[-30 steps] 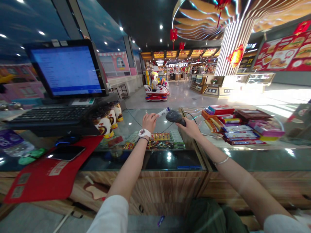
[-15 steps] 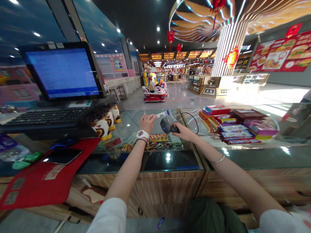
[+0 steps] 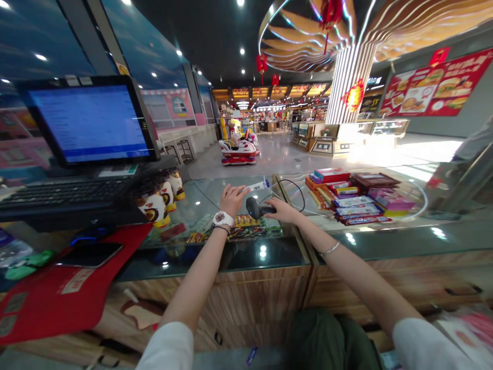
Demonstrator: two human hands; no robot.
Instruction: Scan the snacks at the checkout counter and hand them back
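Observation:
My left hand (image 3: 232,199), with a white watch on the wrist, lies over the glass counter (image 3: 215,190) with its fingers spread. A small white packet with a blue end (image 3: 258,185) rests on the glass at its fingertips. My right hand (image 3: 284,209) grips the handle of a black barcode scanner (image 3: 254,207), which sits low on the counter with its head pointing left. The scanner's black cable (image 3: 296,187) loops behind it.
A till screen (image 3: 90,123) and keyboard (image 3: 65,192) stand at the left, with several small cups (image 3: 157,198) beside them. A phone (image 3: 90,254) lies on a red mat. Stacked snack packs (image 3: 350,198) sit at the right. A mall hall lies beyond.
Both hands have come down to the counter. The packet, held up in front of the scanner before, now lies at my left fingertips, and the scanner has been lowered.

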